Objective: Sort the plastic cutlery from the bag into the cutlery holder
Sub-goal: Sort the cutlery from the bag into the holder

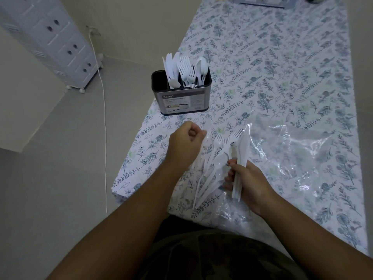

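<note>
Right hand [247, 178] first: the fingers are curled round a small bundle of white knives [242, 150], handles down in the fist, blades pointing away toward the far side. Over to the left hand [186, 141], and it is balled into a fist just above the tabletop [282, 67], knuckles up; whether anything sits inside that fist, I can't tell. Between the two hands a loose scatter of white forks [224, 142] lies on the floral cloth, tines aimed far and right, handles trailing back toward the near edge. The clear plastic bag [292, 158] is spread flat and crinkled to the right of the right hand, catching the light. Farther off, near the left edge of the tabletop, stands the cutlery holder [181, 96], black inside with a printed label on its front, already stocked upright with white knives, forks and spoons. Off to the left, on the floor, a white drawer unit [50, 37] with a white cable [103, 110] running down beside it.
</note>
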Tool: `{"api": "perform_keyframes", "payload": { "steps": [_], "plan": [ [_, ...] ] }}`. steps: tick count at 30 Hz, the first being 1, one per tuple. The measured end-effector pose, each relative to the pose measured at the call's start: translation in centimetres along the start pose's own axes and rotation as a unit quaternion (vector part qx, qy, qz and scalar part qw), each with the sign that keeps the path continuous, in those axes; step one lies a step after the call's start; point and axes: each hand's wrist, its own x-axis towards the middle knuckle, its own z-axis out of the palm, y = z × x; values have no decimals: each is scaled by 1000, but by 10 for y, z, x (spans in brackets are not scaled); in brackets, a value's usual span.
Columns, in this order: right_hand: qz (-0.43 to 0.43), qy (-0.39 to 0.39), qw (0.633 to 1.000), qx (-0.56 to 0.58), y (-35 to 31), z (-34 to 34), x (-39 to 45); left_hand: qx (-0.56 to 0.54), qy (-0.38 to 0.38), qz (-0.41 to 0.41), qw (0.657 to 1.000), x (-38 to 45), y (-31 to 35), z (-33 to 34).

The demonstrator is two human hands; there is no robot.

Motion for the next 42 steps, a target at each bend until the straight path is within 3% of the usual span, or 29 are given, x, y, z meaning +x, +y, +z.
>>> {"api": "perform_keyframes", "payload": {
  "steps": [3, 6, 8, 11, 14, 16, 19, 21, 24, 27, 30, 33, 38, 42],
  "plan": [
    [-43, 1, 999, -17, -8, 7, 1, -81, 7, -8, 997, 4, 20, 0],
    [-77, -10, 994, -77, -13, 12, -2, -178, -59, -112, 976, -5, 31, 12],
    [-82, -23, 992, -94, -10, 12, -3, -186, -105, -129, 968, -18, 32, 24],
    [-42, -9, 997, -69, 3, 1, 1, -116, -129, -82, 981, -30, 18, 33],
    [-11, 64, 997, -46, 12, -19, 6, 50, -44, -11, 998, -24, -15, 21],
    [-16, 99, 994, -38, 13, -32, 9, 178, 1, -37, 983, -19, -42, 11],
    [-31, 121, 991, -51, 14, -39, 13, 257, -72, -103, 958, -19, -68, 9],
    [-23, 122, 991, -50, 15, -35, 14, 300, -139, -77, 941, -26, -73, 21],
    [-18, 107, 991, -73, 14, -27, 12, 314, -216, -34, 924, -39, -67, 42],
    [-23, 101, 991, -81, 13, -23, 12, 301, -215, -21, 929, -44, -63, 45],
    [-11, 80, 994, -77, 11, -21, 15, 300, -199, 83, 929, -49, -62, 34],
    [13, 5, 999, -38, 6, -17, 16, 324, -261, 172, 893, -59, -62, 31],
    [22, 36, 998, 49, 6, -28, 17, 358, -222, 58, 905, -64, -85, 25],
    [45, 67, 992, 102, 4, -35, 14, 292, -169, 74, 939, -63, -84, 13]
  ]
}}
